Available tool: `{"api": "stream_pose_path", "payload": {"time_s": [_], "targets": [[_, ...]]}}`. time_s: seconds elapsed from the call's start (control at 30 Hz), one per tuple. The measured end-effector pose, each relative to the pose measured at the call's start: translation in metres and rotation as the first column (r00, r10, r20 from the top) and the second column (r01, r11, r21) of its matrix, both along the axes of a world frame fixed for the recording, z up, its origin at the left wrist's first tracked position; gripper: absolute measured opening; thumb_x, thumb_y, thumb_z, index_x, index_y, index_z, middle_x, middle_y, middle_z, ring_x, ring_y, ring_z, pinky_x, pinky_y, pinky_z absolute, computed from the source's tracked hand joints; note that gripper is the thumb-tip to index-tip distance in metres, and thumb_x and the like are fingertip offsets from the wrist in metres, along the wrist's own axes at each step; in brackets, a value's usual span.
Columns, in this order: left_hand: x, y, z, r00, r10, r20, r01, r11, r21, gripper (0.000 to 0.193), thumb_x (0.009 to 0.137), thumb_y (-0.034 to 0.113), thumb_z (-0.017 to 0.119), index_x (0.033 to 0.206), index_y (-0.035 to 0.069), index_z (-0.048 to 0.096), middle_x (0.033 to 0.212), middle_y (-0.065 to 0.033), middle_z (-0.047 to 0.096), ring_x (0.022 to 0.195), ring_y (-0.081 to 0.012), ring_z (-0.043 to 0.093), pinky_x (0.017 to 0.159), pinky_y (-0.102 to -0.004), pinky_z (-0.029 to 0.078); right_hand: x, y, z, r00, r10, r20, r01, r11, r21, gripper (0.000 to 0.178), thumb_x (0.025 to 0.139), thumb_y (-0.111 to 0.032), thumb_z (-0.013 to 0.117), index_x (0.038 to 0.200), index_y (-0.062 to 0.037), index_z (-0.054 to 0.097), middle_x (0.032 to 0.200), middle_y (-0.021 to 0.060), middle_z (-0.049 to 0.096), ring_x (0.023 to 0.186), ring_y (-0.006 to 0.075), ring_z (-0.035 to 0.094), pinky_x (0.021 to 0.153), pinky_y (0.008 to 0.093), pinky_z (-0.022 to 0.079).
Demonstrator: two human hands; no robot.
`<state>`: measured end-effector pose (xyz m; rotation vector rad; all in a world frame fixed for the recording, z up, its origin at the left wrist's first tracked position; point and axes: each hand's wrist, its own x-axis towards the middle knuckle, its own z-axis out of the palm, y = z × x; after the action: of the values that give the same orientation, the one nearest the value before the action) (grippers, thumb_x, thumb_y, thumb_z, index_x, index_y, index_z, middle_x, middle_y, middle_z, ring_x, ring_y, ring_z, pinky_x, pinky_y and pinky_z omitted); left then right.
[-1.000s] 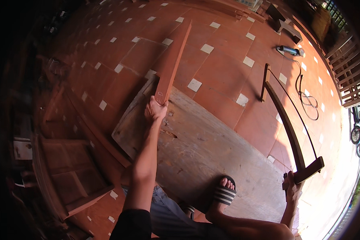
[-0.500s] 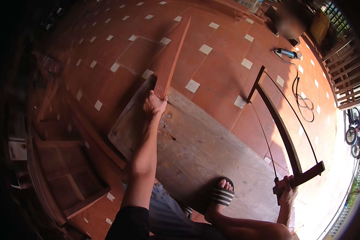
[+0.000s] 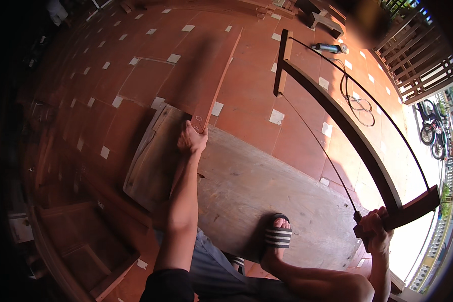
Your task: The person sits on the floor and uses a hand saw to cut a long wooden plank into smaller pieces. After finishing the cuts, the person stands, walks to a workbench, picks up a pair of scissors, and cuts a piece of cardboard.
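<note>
My left hand (image 3: 192, 138) is closed round the near end of a long reddish wooden board (image 3: 216, 83), which reaches out past the far edge of a wide wooden bench (image 3: 256, 181). Small pale marks show on the board near my fingers. On the right, my right hand (image 3: 376, 230) grips the lower end of a wooden frame saw (image 3: 340, 115). Its thin blade runs along the left side of the curved middle beam, and a dark cord spans the right side. The saw is held up, apart from the board. My sandalled foot (image 3: 278, 232) presses on the bench.
An angle grinder (image 3: 330, 48) with a looped cable (image 3: 355, 100) lies on the tiled floor beyond the saw. Wooden panel frames (image 3: 93, 251) lie at the lower left. A slatted wooden piece (image 3: 412, 55) stands at the far right, and a small wooden stool (image 3: 328, 24) farther back.
The saw has risen and swung up and to the left at its far end, with my right hand lifting. My left hand still holds the board. The view has shifted slightly.
</note>
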<state>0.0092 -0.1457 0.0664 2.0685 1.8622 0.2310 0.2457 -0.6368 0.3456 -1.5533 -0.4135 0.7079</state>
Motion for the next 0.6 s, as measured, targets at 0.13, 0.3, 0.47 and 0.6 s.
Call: {"api": "stream_pose_path", "payload": {"time_s": [0.13,0.3,0.47,0.6], "targets": [[-0.005,-0.004,-0.010,1.000,0.000,0.009,0.000,1.000,0.012,0.059,0.082,0.048,0.078,0.121,0.008,0.057,0.117,-0.0155,0.068,0.104,-0.0387,0.071,0.082,-0.0523,0.059,-0.007,0.023,0.038,0.996,0.090,-0.011,-0.090,0.996,-0.004,0.022,0.098,-0.013,0.069,0.089,-0.0085,0.049,0.065,0.0046,0.051,0.054,0.0150,0.048,0.058,0.0337,0.043],[-0.005,-0.006,-0.004,1.000,0.026,0.009,-0.027,0.999,0.030,0.057,0.084,0.046,0.077,0.121,0.008,0.058,0.117,-0.0160,0.068,0.105,-0.0383,0.070,0.083,-0.0514,0.059,-0.016,0.035,0.051,0.976,0.188,0.112,-0.180,0.981,-0.076,0.014,0.097,-0.009,0.065,0.092,-0.0025,0.053,0.067,0.0075,0.054,0.055,0.0162,0.054,0.054,0.0344,0.047],[-0.019,-0.004,-0.015,0.995,-0.071,0.065,0.067,0.996,0.065,0.057,0.086,0.044,0.075,0.124,0.007,0.056,0.120,-0.0162,0.066,0.108,-0.0371,0.069,0.085,-0.0499,0.059,-0.021,0.051,0.062,0.960,0.264,0.097,-0.255,0.962,-0.097,0.020,0.097,-0.015,0.069,0.091,-0.0068,0.051,0.063,0.0041,0.049,0.054,0.0166,0.050,0.057,0.0359,0.048],[-0.024,-0.007,-0.009,0.998,-0.060,0.020,0.059,0.997,0.054,0.057,0.087,0.045,0.075,0.125,0.007,0.055,0.122,-0.0160,0.064,0.111,-0.0360,0.068,0.087,-0.0494,0.058,-0.026,0.091,0.052,0.960,0.275,0.061,-0.273,0.961,-0.042,0.024,0.097,-0.017,0.068,0.087,-0.0081,0.048,0.063,0.0039,0.050,0.054,0.0163,0.050,0.059,0.0351,0.048]]}}
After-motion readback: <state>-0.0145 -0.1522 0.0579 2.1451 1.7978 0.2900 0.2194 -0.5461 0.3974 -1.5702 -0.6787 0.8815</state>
